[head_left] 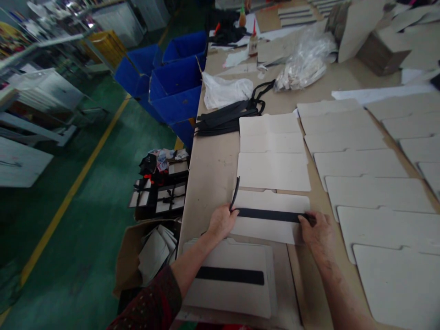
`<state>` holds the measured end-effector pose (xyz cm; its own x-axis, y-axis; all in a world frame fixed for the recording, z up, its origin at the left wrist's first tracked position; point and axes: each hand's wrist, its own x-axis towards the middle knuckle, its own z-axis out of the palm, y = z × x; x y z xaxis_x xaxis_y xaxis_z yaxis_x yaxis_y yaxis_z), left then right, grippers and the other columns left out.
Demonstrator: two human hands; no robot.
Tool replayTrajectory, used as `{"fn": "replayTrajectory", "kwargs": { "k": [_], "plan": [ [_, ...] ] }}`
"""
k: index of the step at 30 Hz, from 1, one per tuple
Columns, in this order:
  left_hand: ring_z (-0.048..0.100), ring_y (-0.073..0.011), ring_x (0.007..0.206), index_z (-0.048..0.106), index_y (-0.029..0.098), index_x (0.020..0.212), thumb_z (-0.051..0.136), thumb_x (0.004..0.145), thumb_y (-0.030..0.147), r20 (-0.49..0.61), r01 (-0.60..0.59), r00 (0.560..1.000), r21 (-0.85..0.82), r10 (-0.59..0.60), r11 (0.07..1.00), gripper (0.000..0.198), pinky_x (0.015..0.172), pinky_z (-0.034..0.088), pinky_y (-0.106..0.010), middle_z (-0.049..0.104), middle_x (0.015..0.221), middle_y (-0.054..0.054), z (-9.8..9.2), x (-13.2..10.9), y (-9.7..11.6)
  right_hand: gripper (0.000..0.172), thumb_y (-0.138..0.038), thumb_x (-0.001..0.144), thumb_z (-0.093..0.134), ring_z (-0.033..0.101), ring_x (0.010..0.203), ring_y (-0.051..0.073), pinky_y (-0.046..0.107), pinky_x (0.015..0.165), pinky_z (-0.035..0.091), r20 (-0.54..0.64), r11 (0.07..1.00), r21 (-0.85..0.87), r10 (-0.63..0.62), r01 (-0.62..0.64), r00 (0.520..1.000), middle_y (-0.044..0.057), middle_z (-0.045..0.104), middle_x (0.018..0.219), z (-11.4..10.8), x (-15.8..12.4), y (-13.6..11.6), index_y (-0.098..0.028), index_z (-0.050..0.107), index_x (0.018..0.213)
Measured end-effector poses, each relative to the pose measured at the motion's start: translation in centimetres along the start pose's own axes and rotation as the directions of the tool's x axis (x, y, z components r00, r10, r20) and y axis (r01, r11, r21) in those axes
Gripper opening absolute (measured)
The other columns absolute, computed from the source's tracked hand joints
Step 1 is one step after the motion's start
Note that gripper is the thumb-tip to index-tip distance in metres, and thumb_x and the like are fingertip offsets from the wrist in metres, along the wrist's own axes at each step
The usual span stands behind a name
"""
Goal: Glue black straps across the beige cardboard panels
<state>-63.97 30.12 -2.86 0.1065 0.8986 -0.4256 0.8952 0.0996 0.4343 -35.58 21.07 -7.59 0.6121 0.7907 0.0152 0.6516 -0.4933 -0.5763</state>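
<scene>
Head view, the only one. Left hand at the left end of a black strip: grip closed, thumb and fingers pinched on it. Right hand at the other end: grip closed too, thumb along the strip, fingers curled around the end. Strip runs straight and nearly level between the hands, lying across a beige card with a small tab on its far edge. Thin dark piece sticks up beside the left thumb; can't tell if it's part of the same strip.

Card lies on the counter. Nearer the body, partly under the left forearm: a stack of cards, top one bearing another black strip. Beyond the held strip, overlapping beige cards in a column; to the right, more overlapping columns, fanned toward the far side.

Farther up the counter: bundle of black strips near the left edge, white plastic bag just behind it, clear plastic bag to the right, red-tipped bottle behind those. Off the counter, left: blue bins, open cardboard box with pale sheets inside, green floor with a yellow line.
</scene>
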Motion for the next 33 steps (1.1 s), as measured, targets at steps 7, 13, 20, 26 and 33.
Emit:
{"fn": "replayTrajectory", "kwargs": {
  "k": [7, 13, 20, 26, 33],
  "plan": [
    [0.070, -0.0238, 0.094, 0.071, 0.016, 0.099, 0.058, 0.090, 0.032, 0.000, -0.005, 1.000, 0.056, 0.005, 0.998, 0.022, 0.082, 0.047, -0.028, 0.075, 0.097, -0.012, 0.2, 0.2, -0.1, 0.048, -0.058, 0.079, 0.051, 0.054, 0.080, 0.025, 0.043, 0.080, 0.048, 0.025, 1.000, 0.008, -0.003, 0.003, 1.000, 0.014, 0.057, 0.094, -0.3, 0.1, -0.2, -0.015, 0.065, 0.095],
    [0.069, -0.0229, 0.094, 0.071, 0.016, 0.096, 0.056, 0.091, 0.028, 0.018, -0.027, 0.999, 0.058, 0.026, 0.998, 0.020, 0.082, 0.048, -0.028, 0.074, 0.097, -0.011, -0.1, 0.2, 0.2, 0.043, -0.053, 0.081, 0.053, 0.054, 0.080, 0.025, 0.042, 0.079, 0.048, 0.024, 1.000, -0.016, -0.021, 0.021, 0.999, 0.014, 0.058, 0.095, -0.4, 0.0, -0.3, -0.015, 0.065, 0.096],
    [0.067, -0.0207, 0.094, 0.069, 0.016, 0.095, 0.061, 0.089, 0.026, 0.021, -0.082, 0.996, 0.014, 0.082, 0.997, 0.014, 0.085, 0.047, -0.028, 0.072, 0.099, -0.008, -0.1, 0.0, -0.3, 0.044, -0.052, 0.082, 0.053, 0.054, 0.081, 0.025, 0.042, 0.080, 0.048, 0.027, 0.999, -0.031, -0.031, 0.031, 0.999, 0.014, 0.057, 0.097, -0.3, 0.0, 0.0, -0.014, 0.066, 0.099],
    [0.064, -0.0161, 0.090, 0.065, 0.020, 0.088, 0.061, 0.090, 0.027, 0.020, -0.191, 0.981, -0.035, 0.192, 0.981, 0.008, 0.083, 0.047, -0.024, 0.068, 0.092, -0.002, -1.0, -2.9, -0.8, 0.045, -0.054, 0.079, 0.054, 0.054, 0.076, 0.024, 0.043, 0.078, 0.049, 0.015, 0.999, -0.039, -0.013, 0.014, 1.000, 0.011, 0.057, 0.092, -0.2, 0.0, 0.3, -0.015, 0.067, 0.096],
    [0.063, -0.0187, 0.093, 0.066, 0.021, 0.089, 0.058, 0.093, 0.032, 0.020, -0.227, 0.974, -0.017, 0.227, 0.974, 0.014, 0.083, 0.047, -0.027, 0.068, 0.095, -0.004, -0.8, -3.6, -0.3, 0.043, -0.054, 0.075, 0.056, 0.055, 0.078, 0.025, 0.044, 0.079, 0.049, 0.028, 0.997, -0.071, -0.023, 0.025, 0.999, 0.010, 0.056, 0.091, -0.6, 0.2, 0.4, -0.018, 0.066, 0.096]
  ]
}}
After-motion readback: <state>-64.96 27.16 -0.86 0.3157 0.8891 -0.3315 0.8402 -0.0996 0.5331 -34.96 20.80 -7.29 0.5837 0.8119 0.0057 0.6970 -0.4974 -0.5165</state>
